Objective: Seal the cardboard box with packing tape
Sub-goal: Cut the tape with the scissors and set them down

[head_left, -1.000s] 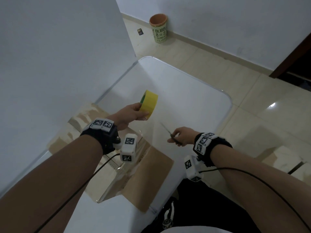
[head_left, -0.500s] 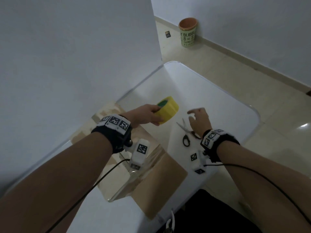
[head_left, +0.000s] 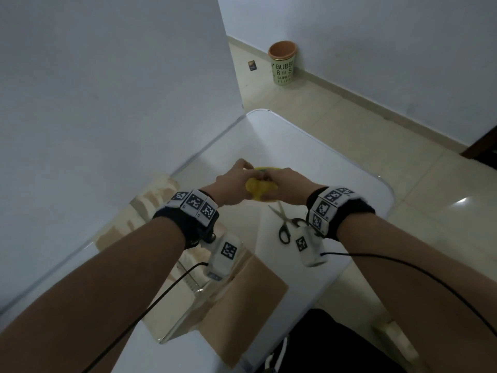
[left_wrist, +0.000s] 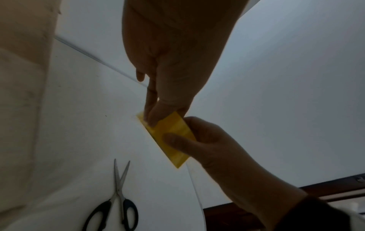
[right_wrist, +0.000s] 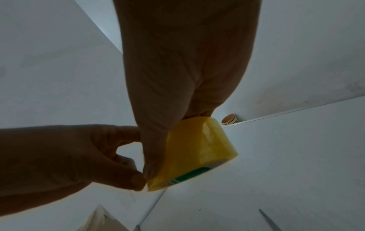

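Observation:
Both hands hold a yellow roll of packing tape (head_left: 262, 191) above the white table (head_left: 309, 162). My right hand (head_left: 283, 185) grips the roll (right_wrist: 195, 148) round its outside, thumb on its face (left_wrist: 173, 139). My left hand (head_left: 234, 181) pinches the roll's rim (left_wrist: 151, 120) with thumb and fingertips (right_wrist: 138, 179). The cardboard box (head_left: 250, 300) lies under my left forearm at the table's near edge, with a shiny clear strip along it. How its flaps stand is hidden.
Black-handled scissors (head_left: 284, 224) lie shut on the table just under my right wrist, also in the left wrist view (left_wrist: 116, 201). A white wall (head_left: 107, 103) runs along the table's left side. A small bin (head_left: 282, 63) stands on the tiled floor by the far wall.
My right hand has laid the scissors on the table and moved left to the roll. The left hand brought the roll nearer, and now both hands hold it.

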`<act>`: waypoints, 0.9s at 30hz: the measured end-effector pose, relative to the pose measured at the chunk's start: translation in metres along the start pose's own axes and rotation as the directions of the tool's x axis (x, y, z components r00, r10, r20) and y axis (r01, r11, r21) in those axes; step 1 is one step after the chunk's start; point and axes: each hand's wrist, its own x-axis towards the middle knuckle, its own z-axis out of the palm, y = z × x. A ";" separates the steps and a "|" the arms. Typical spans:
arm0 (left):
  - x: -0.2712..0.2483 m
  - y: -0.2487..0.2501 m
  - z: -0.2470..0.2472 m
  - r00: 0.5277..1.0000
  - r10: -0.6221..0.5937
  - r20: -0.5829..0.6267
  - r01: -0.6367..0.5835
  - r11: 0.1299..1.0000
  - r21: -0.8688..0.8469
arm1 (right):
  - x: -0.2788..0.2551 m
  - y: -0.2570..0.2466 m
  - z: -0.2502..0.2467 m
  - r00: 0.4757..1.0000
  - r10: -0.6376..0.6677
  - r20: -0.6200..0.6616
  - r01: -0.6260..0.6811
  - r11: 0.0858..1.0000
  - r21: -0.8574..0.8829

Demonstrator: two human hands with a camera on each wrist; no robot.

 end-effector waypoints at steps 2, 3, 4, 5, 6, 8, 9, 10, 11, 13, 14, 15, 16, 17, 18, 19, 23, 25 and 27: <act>-0.002 -0.002 0.004 0.989 0.017 -0.148 -0.019 1.000 -0.013 | 0.005 0.004 0.000 0.999 0.047 -0.022 -0.048 0.998 -0.027; -0.003 -0.002 0.005 0.976 0.007 -0.220 -0.014 1.000 -0.028 | 0.007 0.006 0.001 0.998 0.061 -0.032 -0.062 0.997 -0.055; -0.002 -0.003 0.005 0.963 -0.020 -0.269 0.009 0.999 -0.042 | 0.008 0.006 0.003 0.997 0.068 -0.045 -0.071 0.995 -0.070; -0.002 -0.002 0.004 0.957 -0.052 -0.286 0.045 0.999 -0.030 | 0.009 0.004 0.006 0.996 0.062 -0.067 -0.067 0.995 -0.075; -0.001 -0.002 0.003 0.957 -0.083 -0.279 0.087 0.996 0.005 | 0.010 0.002 0.010 0.995 0.047 -0.093 -0.055 0.995 -0.085; 0.000 0.001 0.000 0.963 -0.130 -0.236 0.147 0.987 0.057 | 0.012 -0.002 0.019 0.994 0.008 -0.113 -0.025 0.989 -0.145; 0.001 0.002 0.000 0.966 -0.137 -0.219 0.152 0.987 0.052 | 0.014 -0.001 0.023 0.993 -0.005 -0.116 -0.015 0.985 -0.171; 0.002 0.004 0.001 0.970 -0.132 -0.206 0.141 0.989 0.032 | 0.016 0.002 0.026 0.992 -0.009 -0.124 -0.016 0.981 -0.196; 0.003 0.006 0.002 0.975 -0.120 -0.188 0.123 0.992 0.002 | 0.017 0.007 0.027 0.991 0.008 -0.135 -0.037 0.976 -0.216; 0.005 0.010 0.005 0.985 -0.093 -0.148 0.084 0.994 -0.069 | 0.016 0.016 0.024 0.984 0.064 -0.166 -0.100 0.971 -0.218; 0.008 0.010 0.006 0.988 -0.084 -0.132 0.071 0.992 -0.103 | 0.016 0.021 0.022 0.981 0.091 -0.171 -0.126 0.972 -0.201; 0.010 0.012 0.006 0.990 -0.086 -0.112 0.068 0.986 -0.149 | 0.014 0.024 0.021 0.978 0.121 -0.173 -0.151 0.973 -0.173; 0.012 0.013 0.006 0.992 -0.093 -0.089 0.071 0.971 -0.229 | 0.013 0.028 0.021 0.972 0.154 -0.177 -0.180 0.974 -0.139; 0.015 0.014 0.005 0.992 -0.108 -0.059 0.081 0.934 -0.348 | 0.011 0.033 0.020 0.964 0.187 -0.190 -0.210 0.972 -0.108; 0.017 0.015 0.004 0.992 -0.126 -0.029 0.096 0.868 -0.487 | 0.010 0.040 0.020 0.954 0.215 -0.208 -0.238 0.967 -0.093; 0.019 0.015 0.003 0.989 -0.146 -0.012 0.110 0.792 -0.600 | 0.011 0.050 0.020 0.945 0.240 -0.224 -0.266 0.959 -0.095; 0.023 0.002 -0.005 0.969 -0.240 -0.052 0.135 0.695 -0.707 | 0.009 0.096 0.019 0.910 0.327 -0.254 -0.375 0.911 -0.173; 0.024 -0.006 -0.008 0.961 -0.270 -0.054 0.154 0.688 -0.709 | 0.011 0.114 0.018 0.899 0.342 -0.273 -0.404 0.889 -0.214; 0.024 -0.013 -0.009 0.954 -0.296 -0.054 0.170 0.678 -0.716 | 0.018 0.124 0.019 0.897 0.329 -0.296 -0.402 0.886 -0.232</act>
